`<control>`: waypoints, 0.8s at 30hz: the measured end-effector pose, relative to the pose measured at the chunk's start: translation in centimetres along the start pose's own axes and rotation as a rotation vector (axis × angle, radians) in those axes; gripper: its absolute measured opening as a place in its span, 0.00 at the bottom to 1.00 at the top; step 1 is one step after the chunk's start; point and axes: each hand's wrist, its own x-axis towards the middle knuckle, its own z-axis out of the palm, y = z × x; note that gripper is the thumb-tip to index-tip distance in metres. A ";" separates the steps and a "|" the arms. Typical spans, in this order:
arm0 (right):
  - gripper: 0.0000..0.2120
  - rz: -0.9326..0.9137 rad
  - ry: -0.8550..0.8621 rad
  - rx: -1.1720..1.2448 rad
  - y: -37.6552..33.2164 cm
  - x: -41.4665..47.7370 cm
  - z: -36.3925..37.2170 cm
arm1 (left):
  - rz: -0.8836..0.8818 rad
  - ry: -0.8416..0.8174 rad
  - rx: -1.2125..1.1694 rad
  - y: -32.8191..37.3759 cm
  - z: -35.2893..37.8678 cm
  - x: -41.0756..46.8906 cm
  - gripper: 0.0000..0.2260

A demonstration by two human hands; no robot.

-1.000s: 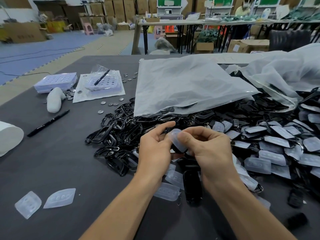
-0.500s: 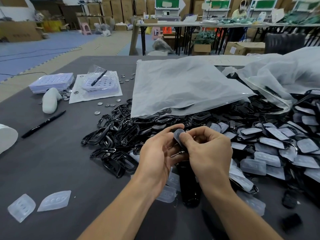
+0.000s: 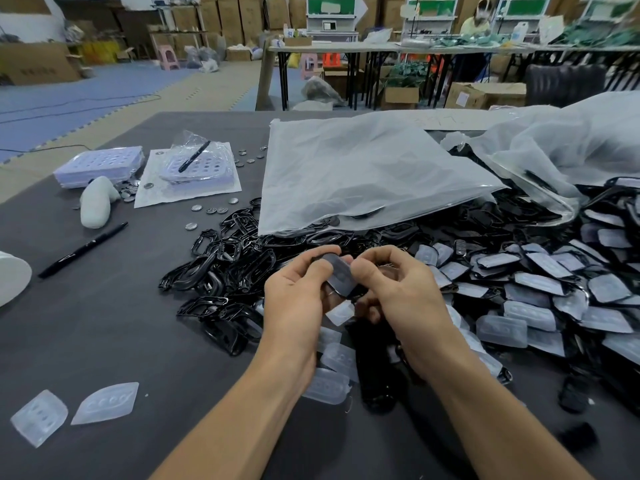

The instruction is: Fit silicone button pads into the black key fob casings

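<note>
1. The left hand [image 3: 298, 296] and the right hand [image 3: 398, 292] meet above the middle of the dark grey counter [image 3: 104, 327], over a heap of parts.
2. Between them is a silicone button pad [image 3: 341, 276], translucent and greyish, tilted with one end up. Both hands have fingers curled around it: the left thumb lies across its upper end, and the right thumb and forefinger pinch its right edge.
3. A black key fob casing [image 3: 358, 293] shows as a dark edge just under the pad. How far the pad sits in it cannot be told.
4. Left of the hands lies a tangle of empty black casing frames [image 3: 221, 265].
5. To the right is a spread of casings with pads already in them [image 3: 554, 289].
6. Loose pads [image 3: 327, 386] lie under the wrists, and two more pads [image 3: 105, 403] sit well apart at the near left.
7. A large clear plastic bag [image 3: 363, 174] lies flat behind the heap, its near edge resting on the black parts.
8. Further left are a black marker [image 3: 83, 249], scattered coin cells [image 3: 211, 209] and two white blister trays [image 3: 100, 164].
</note>
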 end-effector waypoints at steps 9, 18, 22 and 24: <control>0.09 -0.020 0.030 0.017 -0.4 0.0 -0.5 | 0.134 -0.057 0.293 0.3 -1.0 0.3 0.11; 0.12 -0.062 0.040 0.013 -0.4 0.0 -0.2 | 0.103 0.029 0.281 0.5 -1.0 0.5 0.10; 0.13 -0.064 0.082 0.016 -0.5 0.2 -0.6 | 0.066 -0.029 0.221 0.6 -1.1 0.2 0.13; 0.14 -0.067 0.071 0.000 -0.5 0.2 -0.7 | 0.086 -0.058 0.302 0.6 -1.4 0.3 0.14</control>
